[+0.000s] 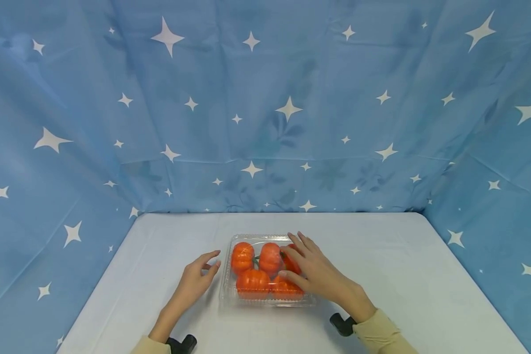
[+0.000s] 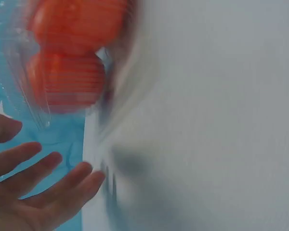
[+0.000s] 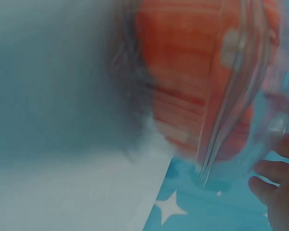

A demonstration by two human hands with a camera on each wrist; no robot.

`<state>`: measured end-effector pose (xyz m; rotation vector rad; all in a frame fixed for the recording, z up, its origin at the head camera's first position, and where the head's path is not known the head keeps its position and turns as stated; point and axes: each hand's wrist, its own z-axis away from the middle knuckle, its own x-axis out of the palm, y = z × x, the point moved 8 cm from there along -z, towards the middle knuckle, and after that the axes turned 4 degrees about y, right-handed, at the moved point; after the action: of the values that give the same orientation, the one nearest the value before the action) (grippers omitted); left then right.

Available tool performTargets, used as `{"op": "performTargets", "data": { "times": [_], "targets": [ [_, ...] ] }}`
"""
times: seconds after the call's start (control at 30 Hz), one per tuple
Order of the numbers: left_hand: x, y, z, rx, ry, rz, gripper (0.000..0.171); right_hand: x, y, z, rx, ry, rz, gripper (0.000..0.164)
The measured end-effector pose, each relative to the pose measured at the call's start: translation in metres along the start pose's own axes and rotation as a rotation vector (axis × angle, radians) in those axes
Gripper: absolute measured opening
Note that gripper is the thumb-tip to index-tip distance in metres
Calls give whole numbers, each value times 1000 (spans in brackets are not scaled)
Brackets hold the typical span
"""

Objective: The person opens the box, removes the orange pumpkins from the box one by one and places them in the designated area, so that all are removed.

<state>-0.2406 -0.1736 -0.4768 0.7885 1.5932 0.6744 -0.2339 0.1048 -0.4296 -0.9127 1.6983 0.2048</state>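
In the head view a clear plastic box (image 1: 267,303) lies on the white table, with several ribbed, orange-red tomatoes (image 1: 253,283) inside. Over its right side reaches my right hand (image 1: 316,270), fingers spread and extended, overlapping some of the tomatoes. My left hand (image 1: 195,281) hovers just off the box's left edge, its fingers and thumb apart and nothing between them. The left wrist view has that hand (image 2: 38,197) with loose fingers below the box's corner. At the right wrist view's edge, fingertips of the right hand (image 3: 279,192) show beside the clear plastic wall.
A white table (image 1: 407,275) extends around the box on all sides. Blue star-patterned cloth (image 1: 265,132) hangs behind it and along both sides. Black wrist straps (image 1: 342,324) sit at the cuffs of light yellow sleeves.
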Motion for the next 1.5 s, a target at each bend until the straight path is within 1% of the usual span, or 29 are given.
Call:
{"op": "performTargets", "data": {
  "times": [0.13,0.17,0.23,0.33,0.47,0.57,0.7,0.8,0.93,1.07,1.17,1.27,1.5],
  "targets": [
    [7,-13,5,-191,-71,278,37,9,-7,-4,25,-65,-25,62],
    [8,-16,6,-233,-86,344,37,11,-9,-5,30,-79,-28,63],
    [10,-18,8,-291,-116,437,39,14,-14,-6,29,-101,-32,63],
    [12,-19,11,-338,-164,511,42,18,-21,-7,21,-123,-30,63],
    [13,-19,15,-385,-218,575,44,22,-32,-9,0,-139,-19,62],
    [13,-19,18,-408,-239,612,45,26,-43,-12,-30,-155,8,61],
    [14,-20,23,-417,-240,639,44,34,-56,-16,-57,-180,55,58],
    [16,-20,27,-417,-237,657,44,39,-65,-19,-86,-164,105,57],
    [18,-19,31,-408,-259,686,46,46,-77,-21,-125,-147,166,62],
    [22,-17,33,-405,-297,735,49,54,-83,-23,-123,-168,216,71],
    [28,-16,36,-418,-325,778,50,58,-88,-24,-143,-151,268,74],
    [32,-16,39,-426,-340,809,51,59,-95,-25,-176,-118,313,73],
    [30,-18,42,-419,-322,832,57,59,-105,-28,-212,-60,351,70]
  ]
}}
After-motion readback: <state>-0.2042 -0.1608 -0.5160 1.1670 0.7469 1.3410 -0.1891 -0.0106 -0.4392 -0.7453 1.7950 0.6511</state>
